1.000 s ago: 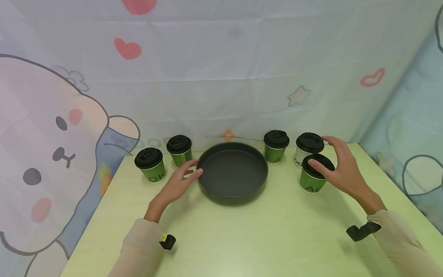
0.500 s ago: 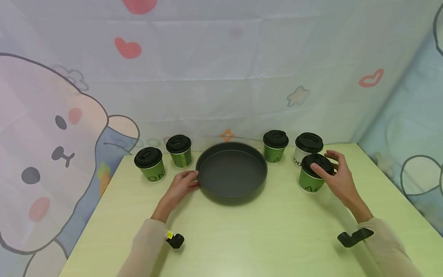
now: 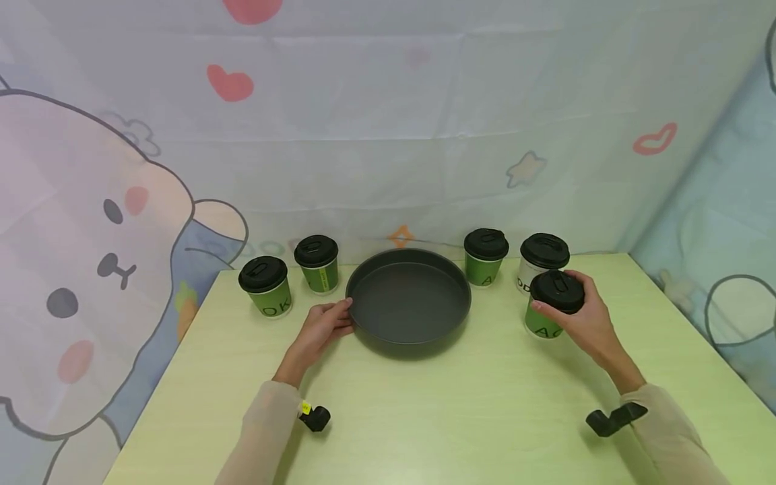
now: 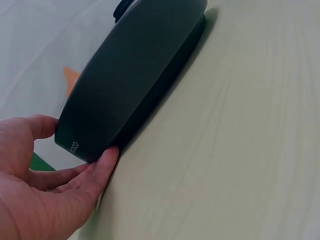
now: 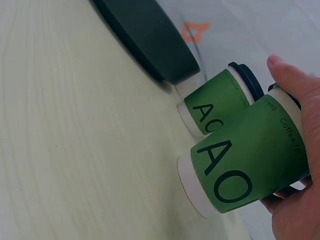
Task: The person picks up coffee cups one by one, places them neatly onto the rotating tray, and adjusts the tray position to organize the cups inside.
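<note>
A round dark-grey baking pan (image 3: 407,303) sits mid-table. My left hand (image 3: 319,331) grips its left edge; in the left wrist view the thumb is at the rim and the fingers (image 4: 100,172) are at the bottom edge. On the right, my right hand (image 3: 585,323) holds a green paper coffee cup (image 3: 541,325) with a black lid, wrapped around its upper part from the right side. The cup stands upright, and the letters "AO" show on it (image 5: 240,165) in the right wrist view. Its far side is hidden by the hand.
A white lidded cup (image 3: 527,273) stands right behind the held cup, and a green one (image 3: 483,269) is left of that. Two more green cups, one nearer (image 3: 273,300) and one farther (image 3: 321,276), stand left of the pan. A printed cloth (image 3: 388,168) hangs behind the table.
My left hand has moved in to the pan's edge and gripped it. The right hand has lowered from over the lid and closed around the green cup. Cups and pan have stayed in place.
</note>
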Demonstrator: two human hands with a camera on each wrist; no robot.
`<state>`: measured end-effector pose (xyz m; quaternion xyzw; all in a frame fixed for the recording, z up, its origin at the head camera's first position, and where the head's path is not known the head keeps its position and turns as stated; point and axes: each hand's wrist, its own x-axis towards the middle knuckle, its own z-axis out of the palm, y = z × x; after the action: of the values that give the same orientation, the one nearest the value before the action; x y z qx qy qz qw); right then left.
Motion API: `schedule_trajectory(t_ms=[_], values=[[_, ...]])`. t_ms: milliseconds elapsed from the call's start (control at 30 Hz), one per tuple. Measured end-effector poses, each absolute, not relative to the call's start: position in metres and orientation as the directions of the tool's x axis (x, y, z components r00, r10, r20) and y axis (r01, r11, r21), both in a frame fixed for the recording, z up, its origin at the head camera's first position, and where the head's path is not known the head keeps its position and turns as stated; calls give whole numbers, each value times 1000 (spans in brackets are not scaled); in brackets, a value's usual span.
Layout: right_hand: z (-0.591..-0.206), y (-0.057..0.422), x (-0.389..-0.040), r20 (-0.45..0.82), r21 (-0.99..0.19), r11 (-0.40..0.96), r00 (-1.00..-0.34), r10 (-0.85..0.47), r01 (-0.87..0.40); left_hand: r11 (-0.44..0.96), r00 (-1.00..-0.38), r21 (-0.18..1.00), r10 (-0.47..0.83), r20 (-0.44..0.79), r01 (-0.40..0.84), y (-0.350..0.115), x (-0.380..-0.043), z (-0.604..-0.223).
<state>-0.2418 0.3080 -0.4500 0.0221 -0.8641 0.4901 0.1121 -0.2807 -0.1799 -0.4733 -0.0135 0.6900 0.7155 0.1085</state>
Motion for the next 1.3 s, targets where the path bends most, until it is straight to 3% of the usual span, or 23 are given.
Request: schedule_trajectory(t_ms=[367,667,1300], values=[[-448,307,-242,236,-825,540,-970,60,-168,-20,-974,982,133,-181,-186,-178,-281,-471],[-424,293,-240,231,-831,521,-973,6,-194,-20,-974,982,134,-183,-187,-179,-281,-471],[-375,201,-252,275,-885,332,-942,-190,-325,-21,-975,981,118,-188,-192,-178,-282,-471]])
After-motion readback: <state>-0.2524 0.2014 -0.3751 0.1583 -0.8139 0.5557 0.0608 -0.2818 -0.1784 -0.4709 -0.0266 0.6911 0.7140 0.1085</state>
